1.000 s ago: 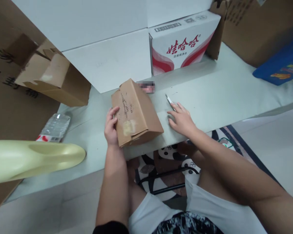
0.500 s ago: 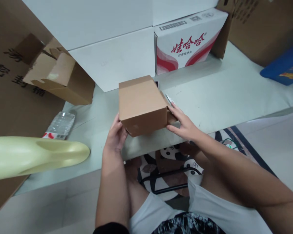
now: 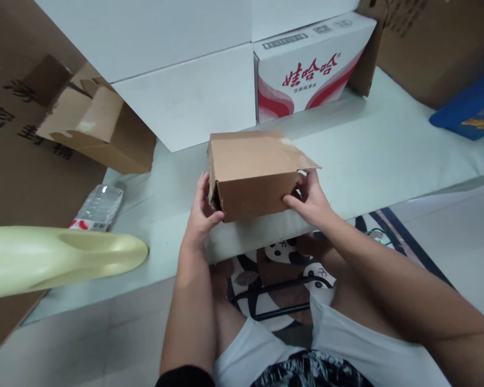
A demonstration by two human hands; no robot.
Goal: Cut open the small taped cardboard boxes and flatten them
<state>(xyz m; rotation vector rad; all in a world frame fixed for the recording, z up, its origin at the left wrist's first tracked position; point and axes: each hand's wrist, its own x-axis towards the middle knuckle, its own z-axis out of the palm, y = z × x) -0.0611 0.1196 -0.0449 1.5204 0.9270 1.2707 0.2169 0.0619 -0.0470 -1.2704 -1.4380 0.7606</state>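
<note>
A small brown cardboard box (image 3: 256,153) is between my hands near the front edge of the table. Its top panel sticks out at the right as a flap with a torn, pale patch. My left hand (image 3: 201,212) cups the left end, thumb at the lower front corner, beside a dark gap in that end. At the right end my right hand (image 3: 310,198) grips the box under the flap, thumb on the front face. The fingers behind the box are partly hidden, and its underside is out of sight.
White boxes (image 3: 185,102) and a white-and-red carton (image 3: 310,80) stand behind. To the left are an open cardboard box (image 3: 121,134), a clear plastic bottle (image 3: 100,207) and a pale yellow-green object (image 3: 64,258). A blue container (image 3: 471,113) sits at the right on the pale tablecloth (image 3: 395,156).
The cardboard box has been turned, so its flap now juts out at the right and a gap shows at its left end. My left hand has shifted right; my right hand has closed on the box.
</note>
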